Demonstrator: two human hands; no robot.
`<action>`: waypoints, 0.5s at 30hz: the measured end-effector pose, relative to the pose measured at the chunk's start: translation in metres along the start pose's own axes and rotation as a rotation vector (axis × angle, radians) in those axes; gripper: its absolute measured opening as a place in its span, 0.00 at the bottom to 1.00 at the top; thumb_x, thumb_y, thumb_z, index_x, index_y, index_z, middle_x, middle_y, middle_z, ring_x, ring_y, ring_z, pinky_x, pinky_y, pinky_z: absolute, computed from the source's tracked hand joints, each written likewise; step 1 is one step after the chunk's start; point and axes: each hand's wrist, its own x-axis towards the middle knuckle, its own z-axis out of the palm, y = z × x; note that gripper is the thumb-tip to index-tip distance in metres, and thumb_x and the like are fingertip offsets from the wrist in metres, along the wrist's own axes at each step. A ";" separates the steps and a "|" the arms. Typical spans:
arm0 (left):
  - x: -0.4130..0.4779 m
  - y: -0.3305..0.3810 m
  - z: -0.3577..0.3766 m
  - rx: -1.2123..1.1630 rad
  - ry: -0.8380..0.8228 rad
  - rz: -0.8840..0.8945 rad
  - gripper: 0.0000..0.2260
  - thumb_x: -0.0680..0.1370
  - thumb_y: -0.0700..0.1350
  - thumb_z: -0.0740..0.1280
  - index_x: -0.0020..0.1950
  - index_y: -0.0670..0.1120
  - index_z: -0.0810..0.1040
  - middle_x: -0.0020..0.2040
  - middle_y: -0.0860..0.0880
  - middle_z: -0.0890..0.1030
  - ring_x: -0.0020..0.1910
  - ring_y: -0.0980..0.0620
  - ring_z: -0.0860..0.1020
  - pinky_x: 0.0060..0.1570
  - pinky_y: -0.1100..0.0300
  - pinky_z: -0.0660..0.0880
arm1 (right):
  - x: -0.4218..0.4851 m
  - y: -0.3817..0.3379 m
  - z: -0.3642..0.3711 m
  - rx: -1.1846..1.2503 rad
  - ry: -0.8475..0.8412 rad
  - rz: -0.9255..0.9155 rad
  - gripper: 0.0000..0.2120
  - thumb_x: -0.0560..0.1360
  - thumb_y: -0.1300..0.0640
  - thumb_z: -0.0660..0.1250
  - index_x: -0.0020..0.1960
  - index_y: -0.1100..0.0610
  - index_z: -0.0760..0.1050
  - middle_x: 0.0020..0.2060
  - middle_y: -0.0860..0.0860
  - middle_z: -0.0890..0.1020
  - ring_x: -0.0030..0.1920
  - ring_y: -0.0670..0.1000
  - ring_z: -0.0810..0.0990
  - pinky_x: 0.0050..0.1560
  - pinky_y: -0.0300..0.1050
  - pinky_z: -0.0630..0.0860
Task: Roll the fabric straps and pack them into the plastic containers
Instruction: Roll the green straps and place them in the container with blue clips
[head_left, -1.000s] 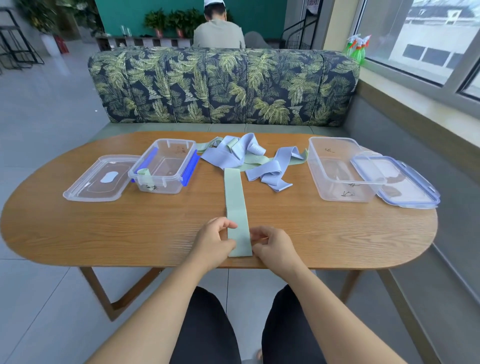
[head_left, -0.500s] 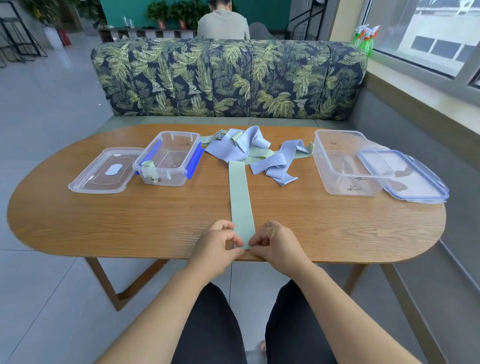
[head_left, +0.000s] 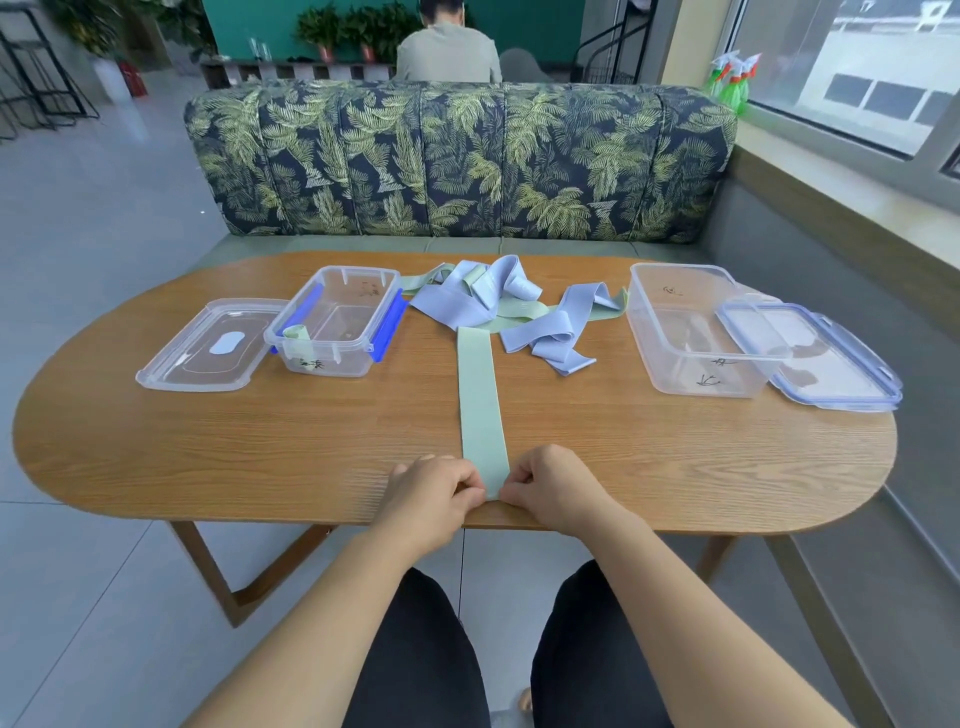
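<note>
Fingers (head_left: 465, 483) pinch the green strap's (head_left: 480, 405) near end at both edges.

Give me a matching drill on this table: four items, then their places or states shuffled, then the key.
1 long green strap
2 lavender straps
3 blue-clipped container
4 blue-rimmed lid

A far right, by the large container
B pinched by left hand and right hand
C holds a rolled strap
D heaped loose, far middle

Pairs: 1-B, 2-D, 3-C, 4-A
</note>
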 end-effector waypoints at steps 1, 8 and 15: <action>0.001 0.001 -0.002 -0.008 -0.012 -0.029 0.07 0.80 0.51 0.63 0.47 0.53 0.79 0.42 0.59 0.75 0.47 0.58 0.67 0.58 0.57 0.63 | 0.003 -0.001 -0.002 -0.013 -0.015 0.020 0.09 0.71 0.55 0.70 0.34 0.55 0.74 0.32 0.47 0.77 0.35 0.49 0.74 0.36 0.44 0.72; 0.018 0.000 -0.013 0.003 -0.098 -0.136 0.07 0.77 0.54 0.68 0.47 0.52 0.82 0.39 0.57 0.78 0.41 0.60 0.67 0.62 0.58 0.64 | 0.013 -0.016 -0.018 -0.005 -0.154 0.136 0.10 0.70 0.57 0.74 0.37 0.57 0.73 0.32 0.52 0.75 0.33 0.50 0.72 0.33 0.41 0.70; 0.024 -0.004 -0.010 0.049 -0.076 -0.091 0.07 0.75 0.57 0.69 0.42 0.55 0.81 0.40 0.59 0.79 0.50 0.52 0.65 0.52 0.60 0.66 | 0.014 -0.018 -0.018 0.030 -0.179 0.177 0.09 0.69 0.60 0.71 0.35 0.58 0.72 0.20 0.50 0.75 0.22 0.48 0.70 0.27 0.36 0.69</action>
